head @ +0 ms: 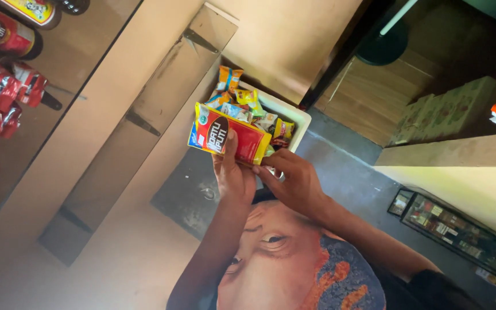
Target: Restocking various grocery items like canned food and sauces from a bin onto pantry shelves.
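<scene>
Printed shirt fabric [294, 270] nearest. L hand [233, 175] + R hand [294, 181] both closed on flat yellow-red snack packet [228, 135], above white box [294, 112] w/ mixed sachets by wooden shelf edge.

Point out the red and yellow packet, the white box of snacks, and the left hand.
red and yellow packet [229, 138], head view, on its red front face.
white box [294, 112], head view, on its right rim.
left hand [233, 175], head view, on the back of the hand under the packet.
</scene>
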